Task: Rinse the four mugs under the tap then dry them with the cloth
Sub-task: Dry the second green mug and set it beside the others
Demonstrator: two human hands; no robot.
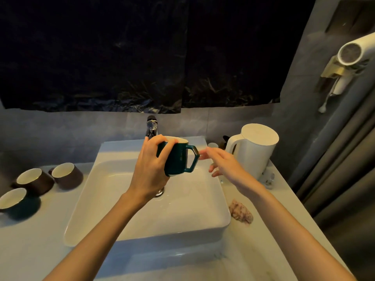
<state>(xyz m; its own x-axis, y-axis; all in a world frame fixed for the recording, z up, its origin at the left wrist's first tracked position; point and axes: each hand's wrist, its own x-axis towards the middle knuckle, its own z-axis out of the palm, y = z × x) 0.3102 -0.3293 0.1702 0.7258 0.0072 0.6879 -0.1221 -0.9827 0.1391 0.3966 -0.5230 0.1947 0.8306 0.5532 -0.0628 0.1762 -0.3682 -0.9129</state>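
My left hand grips a dark green mug by its body, holding it above the white sink just in front of the chrome tap. The mug's handle points right. My right hand hovers beside that handle with fingers spread, its fingertips close to the handle and holding nothing. Three more mugs stand on the counter left of the sink: two brown ones and a dark green one. A crumpled beige cloth lies on the counter right of the sink.
A white electric kettle stands at the back right of the counter, with small items beside it. A white hair dryer hangs on the right wall. Black plastic sheeting covers the wall above the tap.
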